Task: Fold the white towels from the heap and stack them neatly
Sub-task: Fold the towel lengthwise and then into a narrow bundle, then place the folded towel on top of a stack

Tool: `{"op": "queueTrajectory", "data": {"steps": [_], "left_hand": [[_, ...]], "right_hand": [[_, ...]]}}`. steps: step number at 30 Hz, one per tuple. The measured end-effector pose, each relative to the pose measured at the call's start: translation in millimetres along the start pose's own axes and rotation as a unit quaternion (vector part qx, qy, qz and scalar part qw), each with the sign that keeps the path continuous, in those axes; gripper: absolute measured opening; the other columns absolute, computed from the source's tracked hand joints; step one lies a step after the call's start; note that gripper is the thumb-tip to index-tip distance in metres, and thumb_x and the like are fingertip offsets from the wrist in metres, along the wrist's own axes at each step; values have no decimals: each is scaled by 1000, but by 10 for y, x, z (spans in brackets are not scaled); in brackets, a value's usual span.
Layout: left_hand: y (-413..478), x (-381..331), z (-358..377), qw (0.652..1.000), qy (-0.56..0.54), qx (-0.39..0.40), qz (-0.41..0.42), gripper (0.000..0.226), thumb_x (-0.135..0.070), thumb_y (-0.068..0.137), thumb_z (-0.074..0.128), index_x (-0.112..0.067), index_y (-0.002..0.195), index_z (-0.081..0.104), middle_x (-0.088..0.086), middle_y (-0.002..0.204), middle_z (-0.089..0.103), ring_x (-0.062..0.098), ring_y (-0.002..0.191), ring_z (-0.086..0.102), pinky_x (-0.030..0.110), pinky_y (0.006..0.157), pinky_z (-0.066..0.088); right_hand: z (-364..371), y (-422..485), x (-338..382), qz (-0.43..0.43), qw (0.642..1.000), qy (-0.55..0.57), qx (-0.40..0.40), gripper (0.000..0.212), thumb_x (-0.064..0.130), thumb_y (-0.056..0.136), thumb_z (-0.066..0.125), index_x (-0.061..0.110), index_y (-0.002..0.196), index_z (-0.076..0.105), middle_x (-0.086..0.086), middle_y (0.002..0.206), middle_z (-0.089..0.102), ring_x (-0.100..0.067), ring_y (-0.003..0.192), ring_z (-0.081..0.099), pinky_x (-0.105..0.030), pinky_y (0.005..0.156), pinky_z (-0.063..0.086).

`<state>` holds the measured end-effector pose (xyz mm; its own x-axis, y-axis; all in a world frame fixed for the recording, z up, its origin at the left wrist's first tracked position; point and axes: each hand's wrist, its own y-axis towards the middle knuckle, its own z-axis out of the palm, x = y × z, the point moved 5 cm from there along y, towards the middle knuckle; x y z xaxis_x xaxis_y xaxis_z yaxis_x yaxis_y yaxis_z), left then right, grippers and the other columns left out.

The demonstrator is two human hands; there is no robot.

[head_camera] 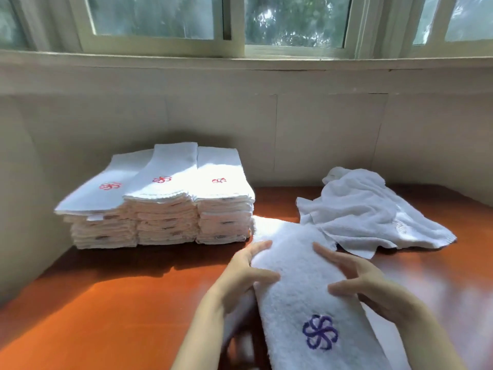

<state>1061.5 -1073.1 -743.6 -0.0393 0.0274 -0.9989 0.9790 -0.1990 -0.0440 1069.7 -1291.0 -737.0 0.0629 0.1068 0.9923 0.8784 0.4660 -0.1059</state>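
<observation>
Left hand [241, 280] and right hand [360, 281] reach forward, palms facing, fingers [324, 251] nearly straight

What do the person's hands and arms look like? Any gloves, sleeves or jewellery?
The left hand and right hand are bare: no gloves, and no rings that I can see. The forearms are bare too, with no sleeve, watch or band showing down to the picture's bottom edge. The fingers are slightly blurred, so a very thin ring could be missed.
</observation>
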Motion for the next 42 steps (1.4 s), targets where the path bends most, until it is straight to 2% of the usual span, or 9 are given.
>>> {"op": "queueTrajectory", "data": {"steps": [8, 12, 15, 18, 23, 25, 28, 36, 42], "left_hand": [[227, -1458, -875, 985, 86, 2, 150, 80, -7, 64, 78, -21, 137, 49, -30, 121, 51, -11, 109, 56, 8, 82, 47], [915, -2151, -1662, 980, 20, -101, 171, 84, -3, 77, 74, -15, 147, 29, 6, 134, 55, 17, 106, 65, 29, 87, 54], [1410, -1976, -2180, 963, 73, -247, 74, 71, -25, 96, 56, -17, 152, 13, 9, 134, 52, 21, 107, 58, 31, 88, 45], [1709, -1215, -2340, 965, 167, -176, -98, 44, -33, 98, 51, -8, 133, 40, 14, 122, 54, 20, 83, 53, 32, 68, 42], [1974, -846, -2549, 962, 192, -195, -12, 56, -25, 89, 64, -7, 136, 39, 1, 111, 62, 10, 84, 61, 14, 58, 46], [1999, -850, -2562, 961, 207, -183, -9, 75, -30, 89, 65, -14, 148, 22, 0, 133, 52, 8, 92, 54, 12, 65, 43], [1969, -857, -2533, 964, 214, -155, 21, 80, -32, 89, 65, -23, 152, 16, 1, 151, 34, 5, 100, 49, 10, 75, 39], [1816, -929, -2212, 988, 112, -104, -15, 61, -26, 92, 63, -18, 145, 36, -1, 116, 59, 10, 90, 64, 22, 71, 55], [1694, -1049, -2166, 902, 402, -140, -74, 64, -47, 95, 48, -23, 150, 26, 2, 146, 42, 25, 118, 53, 34, 97, 47]], "right_hand": [[364, 629, 1420, -165, 986, -1, 3, 74, -2, 56, 73, 31, 121, 60, 17, 125, 62, -6, 114, 60, -19, 84, 53], [430, 1688, 2298, -243, 967, -30, -71, 73, -12, 69, 68, 28, 129, 56, 21, 121, 60, 3, 109, 57, -14, 86, 47], [493, 2626, 2369, -186, 969, -91, -133, 49, -8, 81, 61, 13, 125, 59, 2, 105, 58, -8, 81, 58, -19, 64, 43], [622, 3423, 1655, -32, 949, -303, -80, 14, 1, 87, 54, 14, 92, 58, -2, 72, 47, -21, 72, 51, -30, 62, 36], [375, 3812, 1078, 18, 985, -76, -151, 11, 18, 88, 64, 8, 84, 61, -4, 66, 55, -15, 55, 52, -19, 50, 34], [355, 3950, 1095, 8, 991, 54, -121, 17, 21, 91, 62, 6, 98, 59, -5, 67, 53, -12, 47, 54, -19, 47, 39], [440, 4073, 1233, 2, 989, 114, -99, 30, 14, 91, 62, 13, 118, 49, -7, 79, 54, -10, 52, 58, -18, 49, 48], [366, 4061, 1406, -20, 979, -25, -201, 51, -4, 79, 58, 18, 125, 60, -4, 92, 64, -15, 67, 63, -17, 51, 48], [473, 3976, 1404, 9, 960, -246, -135, 37, 2, 84, 53, 10, 121, 55, -16, 121, 56, -27, 100, 62, -36, 87, 51]]}}
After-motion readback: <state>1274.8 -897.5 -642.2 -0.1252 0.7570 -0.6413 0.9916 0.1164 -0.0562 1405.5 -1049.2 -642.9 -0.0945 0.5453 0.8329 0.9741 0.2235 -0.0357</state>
